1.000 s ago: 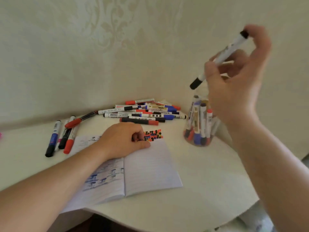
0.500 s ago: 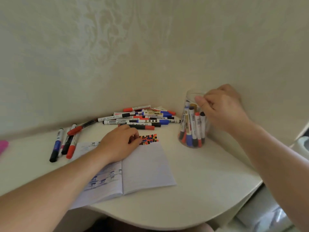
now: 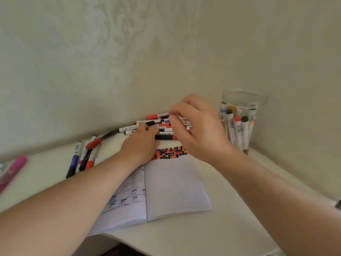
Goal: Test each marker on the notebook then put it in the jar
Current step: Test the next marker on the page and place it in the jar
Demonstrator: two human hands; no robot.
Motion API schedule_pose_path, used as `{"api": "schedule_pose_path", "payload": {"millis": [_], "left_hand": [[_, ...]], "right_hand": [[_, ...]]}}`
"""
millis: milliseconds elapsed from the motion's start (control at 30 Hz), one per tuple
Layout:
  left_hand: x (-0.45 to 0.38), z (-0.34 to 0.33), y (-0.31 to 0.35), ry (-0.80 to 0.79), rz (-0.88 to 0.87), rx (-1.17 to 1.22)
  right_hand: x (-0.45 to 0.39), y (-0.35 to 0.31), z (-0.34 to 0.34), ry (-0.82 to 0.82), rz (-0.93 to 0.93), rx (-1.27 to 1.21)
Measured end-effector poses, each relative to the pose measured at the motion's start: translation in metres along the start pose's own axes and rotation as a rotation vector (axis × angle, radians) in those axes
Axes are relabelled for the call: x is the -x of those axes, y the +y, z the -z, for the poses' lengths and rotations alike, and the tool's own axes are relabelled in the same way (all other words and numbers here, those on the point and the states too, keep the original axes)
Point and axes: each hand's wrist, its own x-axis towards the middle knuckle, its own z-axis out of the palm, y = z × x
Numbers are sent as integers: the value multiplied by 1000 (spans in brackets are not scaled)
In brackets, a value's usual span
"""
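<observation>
In the head view the right hand hovers with curled fingers over the marker pile behind the notebook — whether it already pinches one I cannot tell. The markers lie crosswise, long axis left to right, with the jar at their right, so the right hand is nearer for the carry. The left hand rests at the notebook's top edge, fingers touching the pile — holding nothing that I can see.

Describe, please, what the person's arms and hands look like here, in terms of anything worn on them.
Both forearms are bare right up to the frame edge: no sleeves show. The left hand and the right hand are ungloved, and no ring, watch, bracelet or marking is visible on the sides facing the head camera. The picture is a little blurred, so fine details such as the nails cannot be made out.
</observation>
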Motion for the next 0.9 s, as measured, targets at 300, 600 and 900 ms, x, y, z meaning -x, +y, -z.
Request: {"api": "schedule_pose_path", "payload": {"millis": [300, 600, 900], "left_hand": [[-8, 3, -5, -100, 49, -99], [-2, 13, -3, 233, -127, 148], [12, 52, 10, 277, -503, 227]], "right_hand": [[31, 31, -28, -121, -548, -277], [34, 33, -27, -193, -694, -332], [32, 20, -32, -437, -727, -862]]}}
